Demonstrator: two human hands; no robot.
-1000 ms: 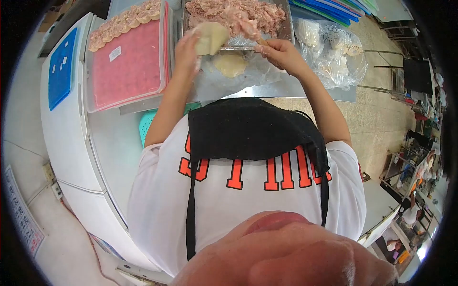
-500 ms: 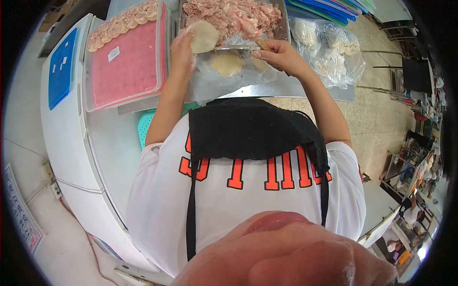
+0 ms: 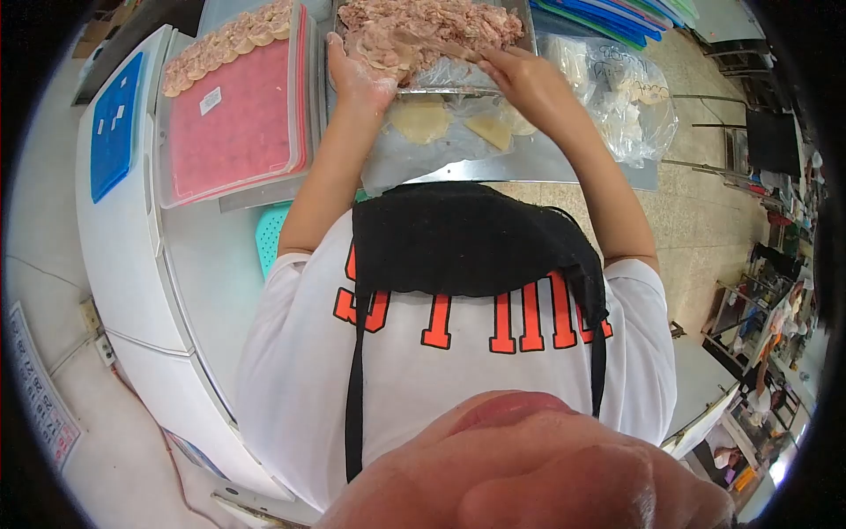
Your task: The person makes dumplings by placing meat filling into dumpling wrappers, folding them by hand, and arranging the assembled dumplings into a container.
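Now both hands are up at the steel tray of minced filling [image 3: 520, 26] at 12 o'clock: the left hand [image 3: 352, 75] cups a wrapper loaded with filling, no longer bare, while the right hand [image 3: 520, 79] grips a spatula, blade hidden in the meat. Spare wrappers [image 3: 421, 119] lie on the worktop [image 3: 564, 163] below.

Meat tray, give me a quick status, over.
Both hands at the meat tray. Left hand cups a wrapper with filling; right hand holds a stick. Spare wrappers lie below.

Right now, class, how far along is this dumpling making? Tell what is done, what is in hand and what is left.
Done: one row of dumplings lines the far edge of the pink tray. In hand: the left hand and right hand are at the meat filling. Left: most of the tray is bare, and wrappers lie unused.
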